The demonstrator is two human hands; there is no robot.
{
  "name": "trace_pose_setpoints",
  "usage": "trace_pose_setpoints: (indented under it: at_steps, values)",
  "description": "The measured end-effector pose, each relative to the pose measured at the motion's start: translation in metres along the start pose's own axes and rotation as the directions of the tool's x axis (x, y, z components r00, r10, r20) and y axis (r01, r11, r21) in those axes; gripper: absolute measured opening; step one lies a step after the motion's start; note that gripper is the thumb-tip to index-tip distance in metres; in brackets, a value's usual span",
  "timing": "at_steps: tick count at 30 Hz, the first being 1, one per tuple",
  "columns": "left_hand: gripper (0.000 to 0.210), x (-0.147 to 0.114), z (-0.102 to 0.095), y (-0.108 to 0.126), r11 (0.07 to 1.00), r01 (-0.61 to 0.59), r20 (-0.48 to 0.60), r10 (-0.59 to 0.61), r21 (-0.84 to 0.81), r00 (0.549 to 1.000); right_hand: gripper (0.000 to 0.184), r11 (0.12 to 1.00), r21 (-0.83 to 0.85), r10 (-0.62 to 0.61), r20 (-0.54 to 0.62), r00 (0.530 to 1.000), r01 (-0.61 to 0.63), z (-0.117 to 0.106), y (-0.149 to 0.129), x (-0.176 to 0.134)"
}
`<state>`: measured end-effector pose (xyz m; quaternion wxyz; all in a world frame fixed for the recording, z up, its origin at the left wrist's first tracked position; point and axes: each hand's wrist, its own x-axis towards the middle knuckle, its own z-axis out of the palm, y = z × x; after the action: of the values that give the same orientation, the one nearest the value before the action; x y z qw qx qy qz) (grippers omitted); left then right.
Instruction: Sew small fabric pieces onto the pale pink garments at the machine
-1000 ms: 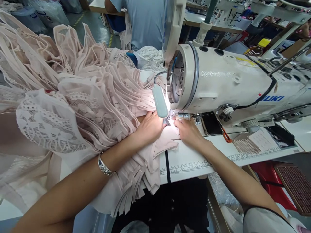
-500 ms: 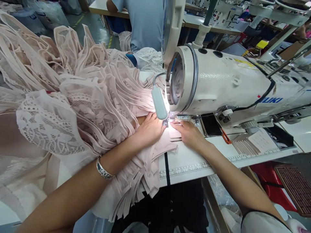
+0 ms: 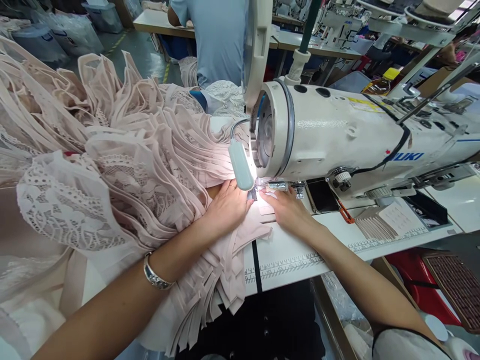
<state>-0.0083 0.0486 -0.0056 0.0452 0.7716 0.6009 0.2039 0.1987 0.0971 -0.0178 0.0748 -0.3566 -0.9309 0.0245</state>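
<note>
My left hand (image 3: 229, 207) is at the left of the needle area, closed on pale pink fabric (image 3: 243, 234), with its thumb close to the presser foot (image 3: 255, 192). Just right of the foot, my right hand (image 3: 287, 207) has its index finger and thumb on a small pale pink piece (image 3: 267, 207) that lies under the light. The sewing machine's white head (image 3: 318, 132) hangs over both hands. A small pale green lamp (image 3: 241, 165) hides part of my left fingertips and the needle.
Lace-trimmed pink garments (image 3: 142, 175) are heaped left of the machine and hang over the table edge. A dark phone-like slab (image 3: 321, 196), orange-handled snips (image 3: 345, 212) and a stack of small pieces (image 3: 378, 222) lie at right. A person in blue (image 3: 221, 40) sits ahead.
The whole view has shifted slightly, so things appear a little further left and lower. Both hands keep nearly the same place at the presser foot.
</note>
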Motion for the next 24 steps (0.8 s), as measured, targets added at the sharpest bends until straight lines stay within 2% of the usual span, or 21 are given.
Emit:
trace_pose_setpoints:
  at_steps: [4,8,16,24]
  values:
    - [0.017,0.001,-0.001,0.001,1.0,0.017,0.022,-0.017,0.003,1.0,0.058,0.999,0.007,0.036,0.032,0.999,-0.036,0.0,-0.002,0.001]
    - [0.018,0.001,-0.001,0.001,1.0,0.015,0.023,-0.015,0.01,1.0,0.063,0.998,0.006,0.059,0.065,0.996,-0.06,-0.002,-0.004,0.002]
    - [0.022,0.002,-0.006,0.005,0.996,0.071,0.09,-0.076,0.053,0.993,0.067,0.99,0.016,0.133,0.243,0.961,-0.141,-0.012,-0.009,0.005]
    - [0.017,0.002,-0.009,0.007,0.995,0.056,0.081,-0.063,0.079,0.995,0.056,0.987,0.03,0.144,0.24,0.96,-0.156,-0.01,-0.008,0.005]
